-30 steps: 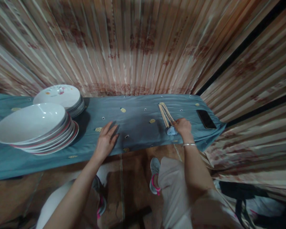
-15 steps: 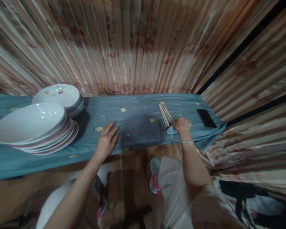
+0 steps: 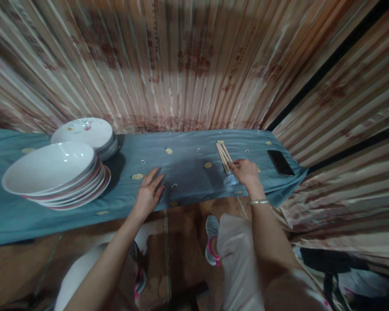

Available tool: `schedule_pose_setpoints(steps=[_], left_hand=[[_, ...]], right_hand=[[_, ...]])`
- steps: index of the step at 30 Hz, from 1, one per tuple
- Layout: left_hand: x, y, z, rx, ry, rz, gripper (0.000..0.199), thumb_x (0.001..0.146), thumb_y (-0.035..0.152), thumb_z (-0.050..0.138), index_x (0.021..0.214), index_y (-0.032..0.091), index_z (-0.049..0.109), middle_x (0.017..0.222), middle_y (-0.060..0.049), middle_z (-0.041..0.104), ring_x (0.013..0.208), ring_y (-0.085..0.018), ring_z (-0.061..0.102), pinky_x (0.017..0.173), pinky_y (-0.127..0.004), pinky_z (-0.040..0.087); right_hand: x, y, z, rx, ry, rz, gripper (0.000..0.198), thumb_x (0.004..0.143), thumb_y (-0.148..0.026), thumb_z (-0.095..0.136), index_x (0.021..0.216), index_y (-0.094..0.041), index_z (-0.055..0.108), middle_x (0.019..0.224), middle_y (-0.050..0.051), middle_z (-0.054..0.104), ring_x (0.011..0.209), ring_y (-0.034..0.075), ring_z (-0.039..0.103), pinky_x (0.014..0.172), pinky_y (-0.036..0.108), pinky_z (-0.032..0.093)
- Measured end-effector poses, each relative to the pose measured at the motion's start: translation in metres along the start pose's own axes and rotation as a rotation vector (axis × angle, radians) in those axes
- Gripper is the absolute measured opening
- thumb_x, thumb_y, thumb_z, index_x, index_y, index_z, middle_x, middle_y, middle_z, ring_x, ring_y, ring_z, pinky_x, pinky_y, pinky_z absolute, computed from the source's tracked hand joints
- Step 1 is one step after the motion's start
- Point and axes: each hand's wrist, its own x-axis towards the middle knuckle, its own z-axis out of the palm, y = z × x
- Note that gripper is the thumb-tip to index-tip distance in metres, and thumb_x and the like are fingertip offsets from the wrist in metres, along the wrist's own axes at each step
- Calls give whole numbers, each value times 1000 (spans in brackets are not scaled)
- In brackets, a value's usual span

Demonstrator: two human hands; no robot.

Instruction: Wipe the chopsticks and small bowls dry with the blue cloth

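We have our right hand (image 3: 248, 173) over the right part of the counter (image 3: 185, 144), its thumb and fingers pinched together on the near ends of several light wooden chopsticks (image 3: 224, 156). We cannot tell whether that grip has caught every stick or only some of them. The chopsticks lie close side by side, their long axis running from near the far edge towards the near edge, the near ends slanting a little to the right. From the right grip, then, their length reaches away and leftwards.

The right hand is plainly the nearer one. Our left hand (image 3: 146, 194) is well apart from the sticks, at the near edge left of them, its fingers spread and nothing visible in its grip.

Just below the pinched ends, towards the near edge, we see a light blue bundle (image 3: 231, 180), too blurred for us to name. A dark phone (image 3: 280, 163) lies beyond our right hand, near the right edge. Towards the left end stand stacked white bowls (image 3: 53, 168), with stacked floral plates (image 3: 86, 132) behind them, nearer the far edge. A pleated curtain (image 3: 181, 95) hangs behind that far edge.
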Motion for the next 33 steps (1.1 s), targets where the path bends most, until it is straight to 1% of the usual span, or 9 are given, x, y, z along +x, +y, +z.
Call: schedule_pose_setpoints(steps=[5, 10, 12, 15, 20, 24, 28, 31, 33], left_hand=[[-5, 4, -2, -6, 0, -14, 33, 94, 31, 54, 124, 22, 66, 146, -14, 56, 133, -29, 55, 111, -54, 46], [-7, 9, -6, -21, 7, -44, 36, 95, 28, 52, 129, 23, 63, 147, -14, 55, 135, -28, 54, 111, -52, 46], [-7, 11, -8, -24, 30, -68, 45, 95, 27, 53, 139, 23, 55, 150, -15, 52, 138, -28, 51, 113, -52, 44], [-8, 16, -11, -12, 112, -96, 62, 95, 24, 53, 153, 21, 34, 155, -18, 45, 144, -28, 44, 117, -52, 39], [-13, 25, -25, 29, 190, -72, 72, 97, 26, 51, 160, 21, 15, 158, -22, 38, 148, -31, 37, 118, -53, 36], [-19, 34, -49, 94, 286, -19, 74, 97, 28, 52, 160, 22, 13, 160, -23, 34, 149, -32, 35, 118, -52, 34], [-24, 39, -86, 187, 425, 16, 77, 95, 33, 58, 160, 20, 17, 163, -25, 28, 151, -36, 28, 119, -55, 27], [-28, 35, -119, 212, 546, -15, 85, 91, 41, 63, 160, 17, 18, 166, -25, 19, 154, -38, 18, 122, -57, 14], [-31, 28, -139, 218, 632, -95, 91, 90, 46, 63, 160, 14, 16, 168, -25, 12, 156, -38, 10, 124, -57, 6]], right_hand=[[-11, -45, 8, 34, -59, -217, 34, 99, -38, 50, 108, -22, 78, 103, 12, 79, 99, 26, 73, 79, 29, 51], [-21, -84, 21, 13, -111, -350, 33, 101, -36, 49, 107, -19, 77, 105, 14, 78, 99, 27, 73, 83, 32, 52], [-24, -98, 25, 31, -142, -397, 33, 101, -34, 49, 107, -18, 77, 108, 14, 78, 102, 26, 73, 86, 32, 51], [-32, -119, 30, 122, -201, -479, 31, 101, -32, 49, 112, -18, 75, 112, 12, 77, 107, 23, 72, 92, 30, 51], [-52, -155, 40, 396, -296, -599, 25, 98, -26, 55, 113, -20, 74, 116, 7, 77, 109, 19, 71, 95, 26, 50], [-67, -185, 45, 635, -351, -640, 22, 95, -22, 58, 108, -20, 76, 111, 5, 79, 103, 18, 73, 92, 26, 52], [-77, -221, 39, 830, -322, -674, 19, 90, -22, 66, 106, -21, 76, 106, 4, 79, 98, 18, 74, 88, 28, 55], [-81, -253, 27, 918, -285, -729, 23, 89, -27, 68, 111, -20, 74, 103, 4, 79, 92, 18, 74, 84, 27, 55], [-83, -276, 18, 942, -268, -731, 28, 91, -32, 67, 116, -21, 72, 105, 4, 78, 93, 17, 73, 84, 27, 55]])
